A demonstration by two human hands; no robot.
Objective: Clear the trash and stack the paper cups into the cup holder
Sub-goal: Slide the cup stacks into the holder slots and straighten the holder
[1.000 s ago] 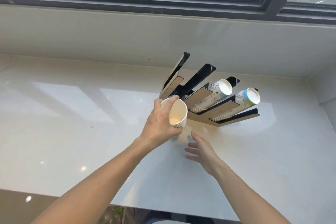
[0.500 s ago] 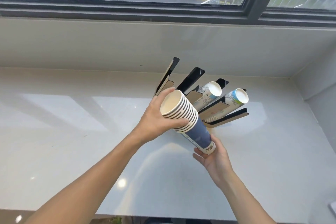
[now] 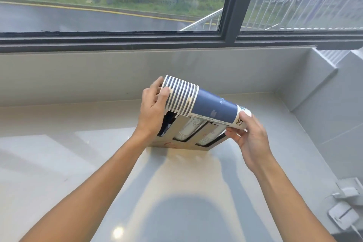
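While the left hand (image 3: pixel 152 112) grasps the rim end and the right hand (image 3: pixel 250 137) the base, the cup stack (image 3: pixel 202 102) lies level above the holder (image 3: pixel 188 135); uneven pressure could telescope the cups apart or miss the free slot.

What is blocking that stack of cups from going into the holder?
Nothing visible. Both hands hold the cup stack sideways just above the cup holder; its left slot looks empty, the other two hold cups.
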